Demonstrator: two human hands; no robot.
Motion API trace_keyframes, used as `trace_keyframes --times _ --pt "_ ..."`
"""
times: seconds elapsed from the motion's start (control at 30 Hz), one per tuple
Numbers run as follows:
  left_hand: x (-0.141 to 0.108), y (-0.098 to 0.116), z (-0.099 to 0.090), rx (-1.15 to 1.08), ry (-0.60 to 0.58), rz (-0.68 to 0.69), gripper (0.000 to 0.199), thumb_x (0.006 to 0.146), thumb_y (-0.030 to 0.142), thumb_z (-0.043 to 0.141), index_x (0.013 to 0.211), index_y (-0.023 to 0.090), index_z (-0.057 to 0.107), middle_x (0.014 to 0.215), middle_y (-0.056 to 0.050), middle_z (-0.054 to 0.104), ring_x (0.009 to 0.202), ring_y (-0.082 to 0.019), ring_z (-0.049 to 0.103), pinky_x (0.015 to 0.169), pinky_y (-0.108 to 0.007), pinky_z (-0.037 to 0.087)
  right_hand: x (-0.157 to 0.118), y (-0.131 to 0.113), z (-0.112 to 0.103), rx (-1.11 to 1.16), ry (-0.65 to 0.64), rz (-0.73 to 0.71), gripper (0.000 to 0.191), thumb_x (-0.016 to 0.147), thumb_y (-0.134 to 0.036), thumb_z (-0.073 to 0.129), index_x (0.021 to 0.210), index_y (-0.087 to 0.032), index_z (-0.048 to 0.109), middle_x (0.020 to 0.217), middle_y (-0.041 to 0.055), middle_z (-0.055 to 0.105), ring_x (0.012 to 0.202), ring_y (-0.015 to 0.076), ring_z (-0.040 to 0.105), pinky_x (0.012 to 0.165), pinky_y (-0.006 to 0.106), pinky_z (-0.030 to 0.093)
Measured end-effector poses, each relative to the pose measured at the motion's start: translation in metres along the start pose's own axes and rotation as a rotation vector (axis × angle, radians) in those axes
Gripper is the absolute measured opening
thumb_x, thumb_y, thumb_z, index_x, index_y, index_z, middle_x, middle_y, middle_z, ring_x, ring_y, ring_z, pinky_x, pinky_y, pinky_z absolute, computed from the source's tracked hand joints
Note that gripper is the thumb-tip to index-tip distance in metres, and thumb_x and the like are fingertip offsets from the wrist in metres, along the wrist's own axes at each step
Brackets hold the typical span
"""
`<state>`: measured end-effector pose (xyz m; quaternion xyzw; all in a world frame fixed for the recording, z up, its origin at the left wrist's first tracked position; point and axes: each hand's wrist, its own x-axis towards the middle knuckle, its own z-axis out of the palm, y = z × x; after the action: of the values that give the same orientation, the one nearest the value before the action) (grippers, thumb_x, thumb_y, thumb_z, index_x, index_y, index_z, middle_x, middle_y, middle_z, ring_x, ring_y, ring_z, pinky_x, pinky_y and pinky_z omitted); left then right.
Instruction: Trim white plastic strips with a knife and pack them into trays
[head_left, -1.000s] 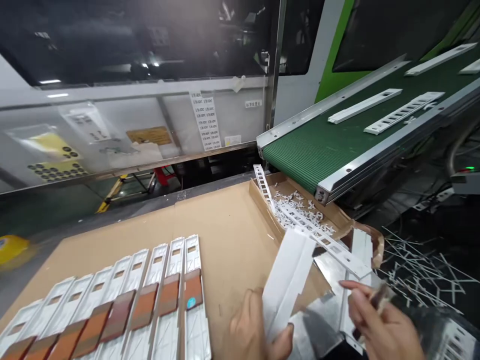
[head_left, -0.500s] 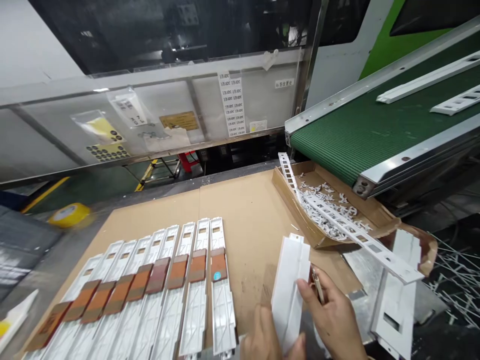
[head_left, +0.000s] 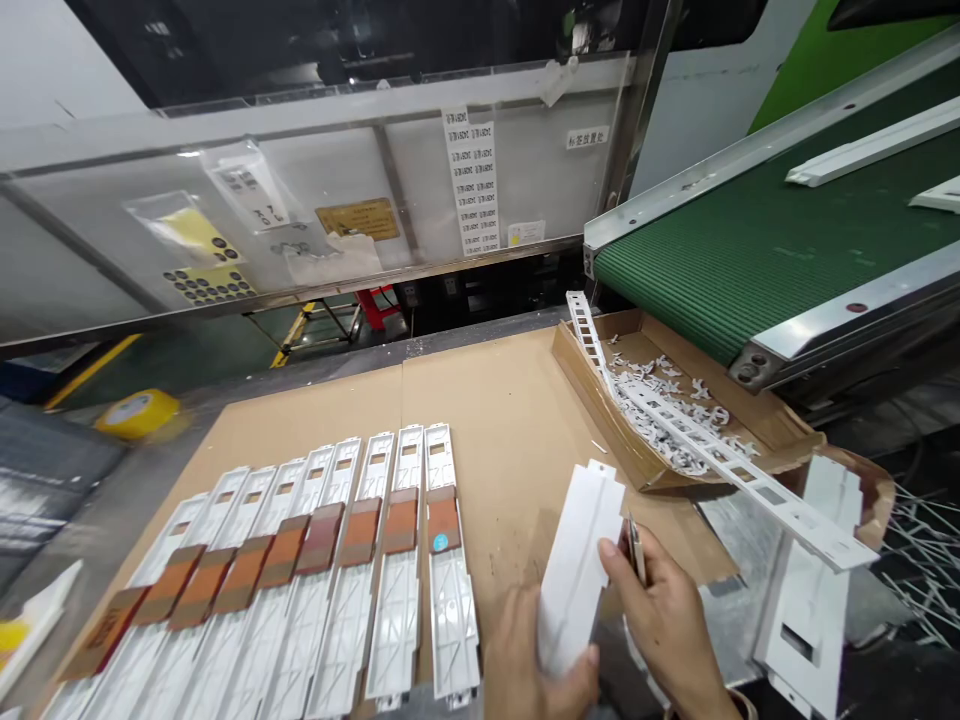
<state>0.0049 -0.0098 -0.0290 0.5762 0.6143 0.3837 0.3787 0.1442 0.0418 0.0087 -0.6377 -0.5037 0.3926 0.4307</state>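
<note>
A white plastic part (head_left: 579, 560) is tilted above the cardboard sheet, near the bottom centre. My left hand (head_left: 529, 655) grips its lower end, thumb across the front. My right hand (head_left: 660, 610) has its thumb against the part's right edge and its fingers around a small metal tool (head_left: 637, 550), whose type I cannot make out. To the left, several white parts (head_left: 454, 630) lie in a slanting row, face up. Brown-orange blocks (head_left: 401, 520) sit across them, and the rightmost block carries a blue round sticker (head_left: 440, 542).
A cardboard tray (head_left: 592, 415) of small white scraps stands right of centre, with long perforated strips across it. Behind it a green conveyor (head_left: 720, 250) carries white parts. More white parts (head_left: 806, 630) lie at the lower right. Yellow tape (head_left: 139, 414) sits at the left.
The view has shifted slightly. The white part in my hands has turned a little and leans more to the right at its top. Both hands keep their hold.
</note>
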Motion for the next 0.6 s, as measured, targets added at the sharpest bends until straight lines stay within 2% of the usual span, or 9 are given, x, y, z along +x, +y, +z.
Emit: trace_keyframes --times 0.1,0.17,0.2,0.3,0.43,0.53,0.6 --pt "0.014 -0.003 -0.019 -0.718 -0.147 -0.178 0.048 0.072 0.053 0.063 0.103 0.016 0.063 0.089 -0.010 0.060 0.079 -0.022 0.058 0.071 -0.031 0.045 -0.003 0.006 -0.005 0.056 0.012 -0.035 0.052 0.083 -0.060 0.051 0.110 -0.015 0.054 0.077 0.0040 0.061 0.057 0.0134 0.054 0.050 0.022 0.044" --pt "0.019 -0.007 -0.032 -1.138 -0.181 -0.330 0.051 0.075 0.055 0.060 0.099 0.011 0.065 0.081 -0.010 0.063 0.068 -0.017 0.058 0.064 -0.026 0.045 -0.005 0.010 -0.007 0.106 -0.015 -0.042 0.053 0.085 -0.060 0.048 0.116 -0.017 0.051 0.075 0.0024 0.059 0.054 0.0120 0.052 0.045 0.020 0.041" --pt "0.020 -0.009 -0.037 -1.279 -0.179 -0.374 0.052 0.075 0.056 0.057 0.096 0.009 0.066 0.077 -0.011 0.064 0.064 -0.016 0.058 0.061 -0.024 0.045 -0.006 0.012 -0.008 0.123 -0.043 -0.028 0.052 0.085 -0.060 0.046 0.117 -0.018 0.050 0.075 0.0022 0.058 0.057 0.0123 0.053 0.047 0.020 0.043" --pt "0.022 -0.011 -0.050 -1.437 -0.155 -0.388 0.054 0.078 0.056 0.047 0.092 0.008 0.067 0.076 -0.010 0.063 0.059 -0.015 0.057 0.054 -0.022 0.045 -0.012 0.018 -0.007 0.099 -0.119 0.077 0.052 0.084 -0.064 0.044 0.112 -0.020 0.051 0.073 0.0023 0.060 0.065 0.0137 0.057 0.055 0.019 0.048" --pt "0.021 -0.011 -0.060 -1.551 -0.150 -0.368 0.053 0.076 0.054 0.048 0.090 0.006 0.066 0.073 -0.010 0.060 0.059 -0.015 0.056 0.053 -0.022 0.045 -0.023 0.032 -0.005 -0.003 -0.201 0.153 0.056 0.078 -0.068 0.049 0.109 -0.021 0.055 0.076 0.0045 0.064 0.070 0.0164 0.062 0.058 0.018 0.051" --pt "0.018 -0.011 -0.065 -1.605 -0.139 -0.338 0.054 0.075 0.055 0.049 0.091 0.006 0.065 0.072 -0.010 0.059 0.061 -0.016 0.055 0.055 -0.023 0.045 -0.035 0.043 -0.004 -0.043 -0.269 0.119 0.053 0.078 -0.064 0.052 0.109 -0.022 0.061 0.084 0.0068 0.066 0.075 0.0191 0.064 0.058 0.019 0.053" --pt "0.015 -0.011 -0.068 -1.629 -0.133 -0.329 0.054 0.074 0.055 0.049 0.092 0.006 0.065 0.071 -0.009 0.059 0.060 -0.015 0.054 0.055 -0.022 0.044 -0.048 0.044 -0.002 -0.066 -0.356 0.041 0.048 0.078 -0.060 0.054 0.108 -0.024 0.064 0.082 0.0065 0.067 0.071 0.0197 0.065 0.055 0.020 0.053"
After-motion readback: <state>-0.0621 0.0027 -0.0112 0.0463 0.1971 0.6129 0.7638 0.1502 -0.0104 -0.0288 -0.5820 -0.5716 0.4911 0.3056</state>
